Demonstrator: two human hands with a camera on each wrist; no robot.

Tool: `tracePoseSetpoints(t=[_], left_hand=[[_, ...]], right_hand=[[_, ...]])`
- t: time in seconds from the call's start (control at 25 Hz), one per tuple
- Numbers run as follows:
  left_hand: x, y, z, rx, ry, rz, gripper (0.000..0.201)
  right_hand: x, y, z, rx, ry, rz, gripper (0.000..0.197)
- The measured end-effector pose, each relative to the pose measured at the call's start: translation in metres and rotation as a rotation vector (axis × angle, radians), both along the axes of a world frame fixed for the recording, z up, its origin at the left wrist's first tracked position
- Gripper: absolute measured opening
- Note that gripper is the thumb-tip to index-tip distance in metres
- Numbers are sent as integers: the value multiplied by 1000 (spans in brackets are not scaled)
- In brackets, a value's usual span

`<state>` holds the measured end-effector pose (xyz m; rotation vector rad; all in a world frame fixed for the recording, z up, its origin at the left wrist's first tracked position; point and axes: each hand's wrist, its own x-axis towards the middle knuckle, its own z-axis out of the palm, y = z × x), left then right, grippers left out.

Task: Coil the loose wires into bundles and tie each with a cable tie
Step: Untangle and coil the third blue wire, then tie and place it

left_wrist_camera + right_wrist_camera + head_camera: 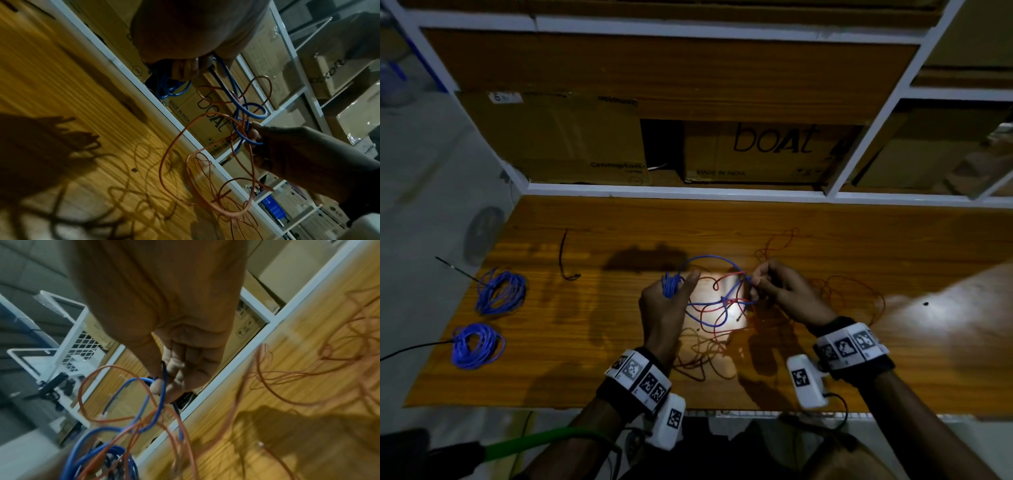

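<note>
My left hand (678, 287) grips a small coil of blue wire (670, 285) above the middle of the wooden table (619, 219). From the coil the blue wire arcs right to my right hand (754, 281), which pinches the strand between thumb and fingers. A red wire (717, 310) is tangled through the blue loops hanging between the hands. In the left wrist view the fingers (185, 69) curl round the blue coil (172, 88). In the right wrist view the fingertips (158, 386) pinch the blue strand (163, 379). A black cable tie (564, 257) lies left of the hands.
Two coiled blue bundles (500, 291) (477, 346) lie at the table's left end, with a second black tie (458, 269) over the edge. Loose red wire (854, 296) sprawls at the right. Cardboard boxes (767, 152) fill the white shelf behind.
</note>
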<state>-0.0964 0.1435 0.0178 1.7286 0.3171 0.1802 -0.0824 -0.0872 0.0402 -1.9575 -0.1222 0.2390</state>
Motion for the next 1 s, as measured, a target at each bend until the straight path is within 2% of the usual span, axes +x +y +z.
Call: tracePoseSetpoints(t=[0.16, 0.24, 0.28, 0.36, 0.4, 0.48, 0.56, 0.76, 0.88, 1.0], left_hand=[[-1, 2, -1, 163, -33, -33, 52], [-3, 1, 0, 205, -43, -42, 52], [-3, 2, 1, 225, -39, -45, 52], [-2, 4, 1, 284, -30, -69, 52], [-2, 5, 1, 325, -28, -85, 53], [-3, 8, -1, 403, -37, -116, 53], [-3, 11, -2, 442, -40, -136, 54], [-4, 27, -6, 618, -28, -154, 40], [-5, 32, -10, 514, -56, -180, 44], [2, 26, -13, 269, -3, -187, 52]], right_hand=[[4, 16, 5, -145, 92, 97, 15], [6, 17, 4, -226, 91, 159, 25], [7, 17, 3, -343, 0, 167, 28], [9, 17, 4, -623, -244, 74, 25], [10, 18, 9, -638, -314, 10, 23], [16, 16, 14, -501, -290, -33, 33], [25, 15, 18, -298, -161, -77, 45], [44, -32, 58, 481, 328, -363, 36], [41, -64, 72, 871, 478, -356, 29], [34, -69, 61, 979, 484, -402, 42]])
